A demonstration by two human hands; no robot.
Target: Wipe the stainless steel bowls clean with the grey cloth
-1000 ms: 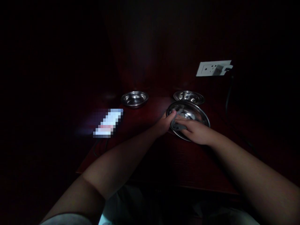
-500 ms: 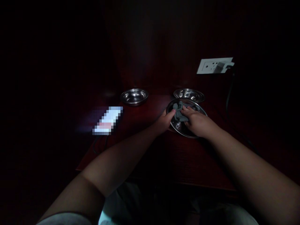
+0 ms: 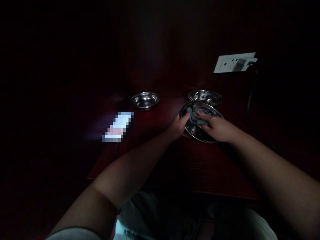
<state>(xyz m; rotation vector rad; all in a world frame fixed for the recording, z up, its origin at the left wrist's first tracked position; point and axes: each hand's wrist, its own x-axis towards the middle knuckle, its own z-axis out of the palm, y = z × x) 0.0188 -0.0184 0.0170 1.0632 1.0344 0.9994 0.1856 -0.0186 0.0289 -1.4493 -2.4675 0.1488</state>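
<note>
Pinching bowl [image 3: 195, 131] by rim, left grip [image 3: 179, 126]; right grip [image 3: 220, 128] clasping gray cloth [image 3: 193, 116] inside; tabletop [image 3: 192, 166] between bowl and near edge

Both arms [image 3: 140, 163] extended, fingers [image 3: 205, 118] nearly meeting

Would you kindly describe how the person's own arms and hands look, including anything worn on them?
The left hand and right hand are bare: no glove, ring or watch can be seen. The left arm and right arm are bare too, except for a pale greyish sleeve on the left one. Dim light hides finer detail.
</note>
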